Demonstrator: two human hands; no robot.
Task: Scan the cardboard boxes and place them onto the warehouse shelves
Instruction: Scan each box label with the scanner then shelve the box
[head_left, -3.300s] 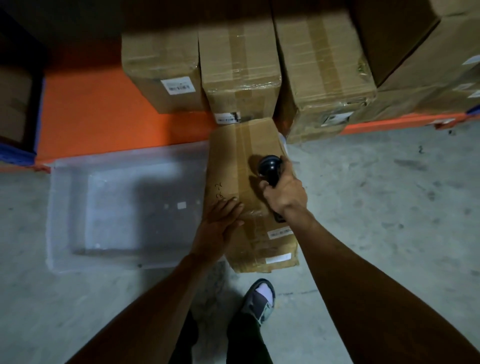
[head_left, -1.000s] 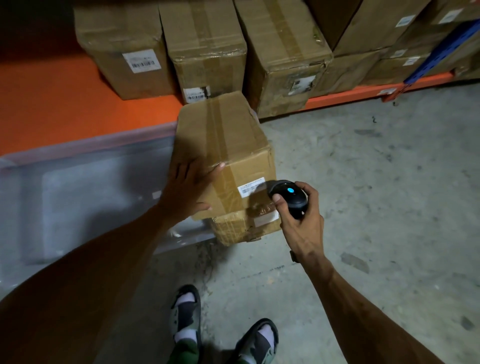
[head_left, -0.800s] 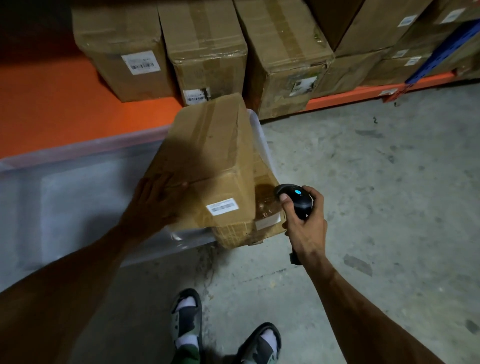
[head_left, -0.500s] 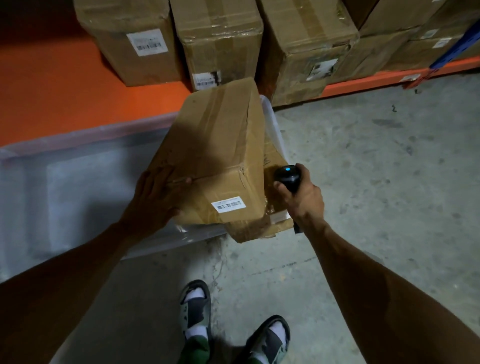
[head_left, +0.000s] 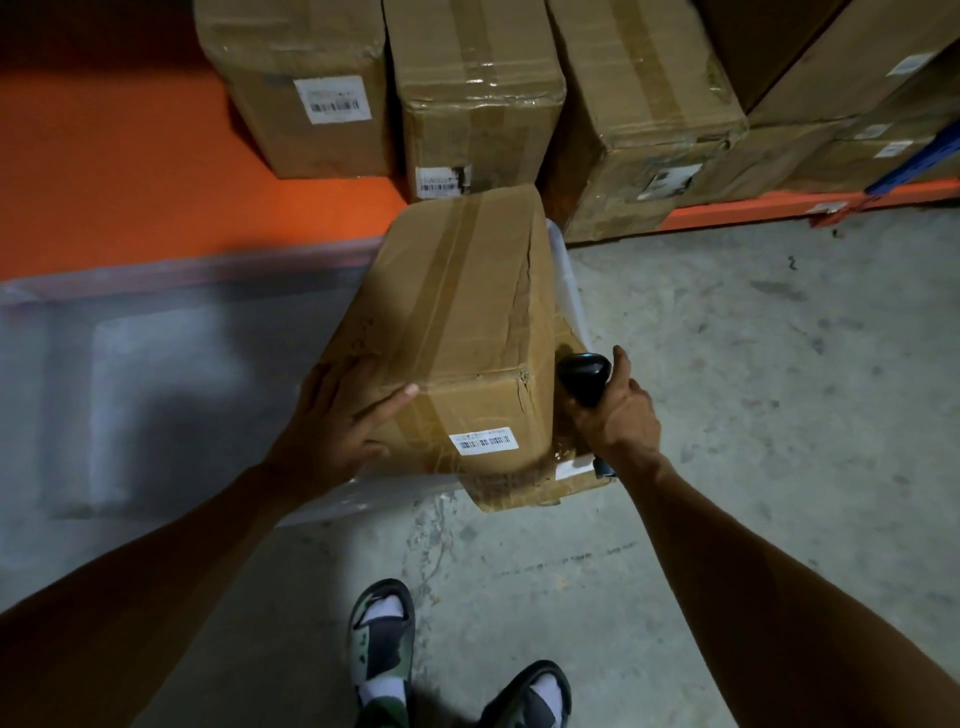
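At the left of the frame the clear plastic bin (head_left: 156, 395) is sitting on the concrete floor (head_left: 753, 415), against the orange shelf (head_left: 130, 171). The left hand (head_left: 337, 421) is lying flat on the near left corner of the tilted cardboard box (head_left: 457, 332), fingers fairly straight and thumb spread along the top edge, pressing and steadying rather than curling round anything.

The box is resting in the centre of the frame, leaning over the bin's right end on top of a 2nd box (head_left: 524, 488) beneath it. Its long axis is running from the lower centre toward the upper centre, pointing at the shelf, so the shelf lies straight ahead of both hands. Its white barcode label (head_left: 483, 441) is facing the camera on the near end; the print is too small to read.

Right of the box, the right hand (head_left: 618, 415) is wrapping its grip around the black scanner (head_left: 584, 376), whose head is sitting just beside the box's right side, not aimed at the label. The left hand is the one already on the box.

On the shelf along the top, 3 stored boxes (head_left: 478, 93) are standing in a row, each with a barcode label, probably shipping stickers, none legible.
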